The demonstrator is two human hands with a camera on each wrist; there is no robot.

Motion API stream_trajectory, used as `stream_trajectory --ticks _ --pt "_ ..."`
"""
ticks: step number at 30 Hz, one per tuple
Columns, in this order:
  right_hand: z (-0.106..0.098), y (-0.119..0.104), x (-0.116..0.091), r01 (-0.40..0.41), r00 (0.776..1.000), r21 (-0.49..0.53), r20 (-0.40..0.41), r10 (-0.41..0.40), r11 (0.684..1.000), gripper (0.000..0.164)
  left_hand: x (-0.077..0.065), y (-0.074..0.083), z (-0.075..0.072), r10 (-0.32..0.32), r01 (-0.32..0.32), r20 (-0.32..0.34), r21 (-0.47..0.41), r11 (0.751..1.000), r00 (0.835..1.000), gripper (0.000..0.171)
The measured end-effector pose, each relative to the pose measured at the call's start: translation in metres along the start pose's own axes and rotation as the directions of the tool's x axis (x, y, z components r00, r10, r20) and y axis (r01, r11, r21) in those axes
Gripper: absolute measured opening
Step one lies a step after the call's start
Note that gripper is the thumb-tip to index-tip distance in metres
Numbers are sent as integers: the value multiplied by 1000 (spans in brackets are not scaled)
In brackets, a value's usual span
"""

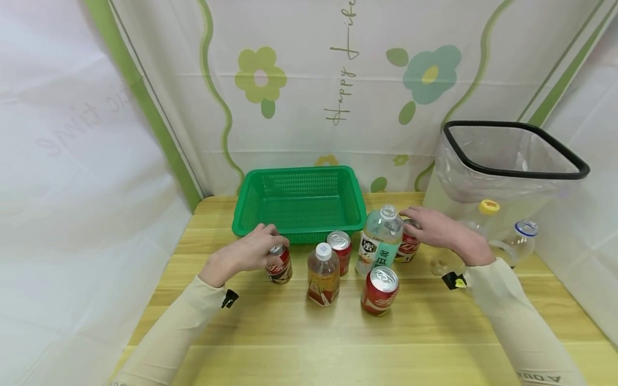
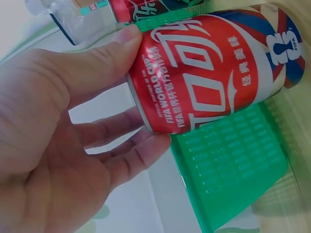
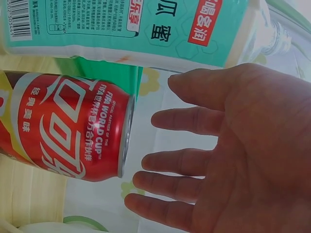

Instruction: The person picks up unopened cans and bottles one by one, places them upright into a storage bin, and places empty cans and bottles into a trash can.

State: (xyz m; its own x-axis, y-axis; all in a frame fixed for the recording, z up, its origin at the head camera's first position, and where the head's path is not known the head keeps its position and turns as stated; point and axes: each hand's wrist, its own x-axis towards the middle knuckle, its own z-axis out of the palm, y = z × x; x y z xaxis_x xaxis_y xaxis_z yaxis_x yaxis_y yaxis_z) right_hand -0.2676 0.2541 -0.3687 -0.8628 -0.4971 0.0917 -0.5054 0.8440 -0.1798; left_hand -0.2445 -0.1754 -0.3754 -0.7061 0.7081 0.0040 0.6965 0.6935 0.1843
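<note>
Near the basket's front left corner, my left hand (image 1: 253, 251) pinches the top of a red cola can (image 1: 281, 271) between thumb and fingers. The left wrist view shows the thumb and a fingertip on the rim of that can (image 2: 204, 73), which stands on the table. On the other side, my right hand (image 1: 436, 229) hovers by another red cola can (image 1: 407, 247). In the right wrist view its straight fingers (image 3: 182, 160) are spread and apart from the top of this can (image 3: 73, 126). A large, capless bottle with a green label (image 1: 381, 246) stands just left of it.
Between the hands stand a white-capped bottle of brown drink (image 1: 324, 279) and two more cola cans (image 1: 341, 254). Behind is a green plastic basket (image 1: 299, 228). At right, a lined bin (image 1: 512, 170) rises behind clear bottles, one yellow-capped (image 1: 489, 207), one with a blue ring (image 1: 526, 229).
</note>
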Motion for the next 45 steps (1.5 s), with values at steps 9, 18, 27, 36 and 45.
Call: stream_trajectory --ticks 9,18,27,36,45 --pt "4 0 -2 -25 1000 3 13 25 1000 39 16 8 -13 -97 96 162 19 995 982 35" --pt "8 3 -1 -38 999 17 12 37 999 39 27 17 -19 -180 161 288 89 983 940 31" --pt "7 5 -1 -30 1000 26 2 30 999 37 32 12 -26 -163 151 349 61 987 923 34" --pt "5 6 1 -3 1000 30 -14 4 1000 36 38 9 -26 -129 132 375 19 991 918 32" --pt "7 5 1 0 1000 31 -30 1 1000 34 37 11 -22 -142 137 365 42 990 920 31"
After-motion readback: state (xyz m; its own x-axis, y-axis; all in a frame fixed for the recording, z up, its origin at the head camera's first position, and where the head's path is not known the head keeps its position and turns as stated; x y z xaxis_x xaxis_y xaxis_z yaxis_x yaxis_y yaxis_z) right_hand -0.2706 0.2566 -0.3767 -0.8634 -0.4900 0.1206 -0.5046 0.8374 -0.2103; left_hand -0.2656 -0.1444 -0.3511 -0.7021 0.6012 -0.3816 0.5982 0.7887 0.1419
